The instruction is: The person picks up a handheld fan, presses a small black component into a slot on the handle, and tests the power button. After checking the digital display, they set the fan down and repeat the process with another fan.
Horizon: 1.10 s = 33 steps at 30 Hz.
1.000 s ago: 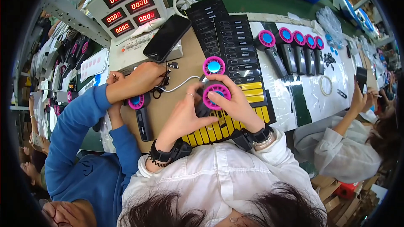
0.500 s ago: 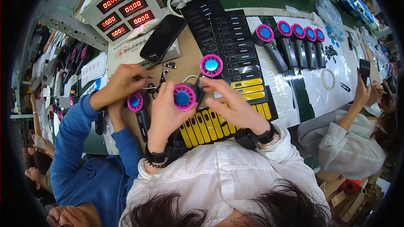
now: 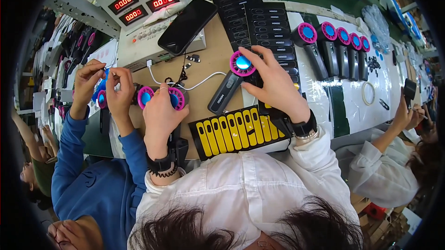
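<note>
My left hand (image 3: 163, 119) is closed round the head of a handheld fan (image 3: 177, 98), which has a pink ring and a blue centre. Its handle is mostly hidden under my hand and wrist. Right beside it lies a second fan (image 3: 145, 96) of the same kind, close to my fingertips. With thumb and fingers, my right hand (image 3: 280, 83) grips the pink head of another handheld fan (image 3: 225, 93), whose dark grey handle slants toward me on the brown board. A white cable (image 3: 204, 81) runs along the board behind my left hand.
A sheet of yellow strips (image 3: 227, 134) lies in front of me, black label sheets (image 3: 273, 32) behind. A phone (image 3: 187, 25) leans on a meter box (image 3: 139, 32). Several fans (image 3: 330, 50) stand in a row at right. A co-worker in blue (image 3: 99, 189) works at left.
My left hand has carried its fan leftward, beside another fan. My right hand has moved up and taken hold of the fan at the back. The co-worker's hands have shifted left.
</note>
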Motion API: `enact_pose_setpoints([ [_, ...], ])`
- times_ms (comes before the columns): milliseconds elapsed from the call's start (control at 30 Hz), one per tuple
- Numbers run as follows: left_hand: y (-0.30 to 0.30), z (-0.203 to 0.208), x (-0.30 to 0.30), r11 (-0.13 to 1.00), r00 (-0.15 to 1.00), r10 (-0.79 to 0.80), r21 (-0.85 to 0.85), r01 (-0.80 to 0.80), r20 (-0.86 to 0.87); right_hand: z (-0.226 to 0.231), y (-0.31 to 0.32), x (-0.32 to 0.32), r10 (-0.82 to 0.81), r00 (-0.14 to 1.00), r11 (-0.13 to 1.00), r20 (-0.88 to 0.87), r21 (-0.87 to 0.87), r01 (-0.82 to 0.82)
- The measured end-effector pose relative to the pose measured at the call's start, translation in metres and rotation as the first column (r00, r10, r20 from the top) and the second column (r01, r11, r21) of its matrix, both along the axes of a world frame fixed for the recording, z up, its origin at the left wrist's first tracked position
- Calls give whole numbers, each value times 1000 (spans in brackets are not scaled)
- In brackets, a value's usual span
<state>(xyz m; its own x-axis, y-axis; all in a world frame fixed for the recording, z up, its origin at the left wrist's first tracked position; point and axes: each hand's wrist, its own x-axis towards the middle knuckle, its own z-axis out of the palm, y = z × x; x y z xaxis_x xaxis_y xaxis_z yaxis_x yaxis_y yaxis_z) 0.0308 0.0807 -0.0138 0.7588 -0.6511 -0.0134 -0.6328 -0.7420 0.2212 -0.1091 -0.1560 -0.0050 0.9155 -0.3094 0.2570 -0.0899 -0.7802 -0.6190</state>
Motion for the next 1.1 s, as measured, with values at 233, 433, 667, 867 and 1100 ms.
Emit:
enact_pose_setpoints([
  [233,2,9,3,992,994,84,86,-89,70,-17,-12,21,90,977,996,-192,30,-86],
  [433,-2,35,-5,999,989,15,-30,-11,147,-7,-17,13,107,990,994,-91,2,-107],
  [667,-60,20,-38,887,925,-326,-403,227,-197,31,-9,-1,132,986,991,-101,-18,-134],
  [867,-74,-3,-50,813,336,-469,-548,-195,-816,34,-11,-9,201,976,933,88,285,-218],
  [1100,-76,10,-55,808,189,-525,-556,-197,-830,23,-12,-10,175,979,715,108,669,-202],
])
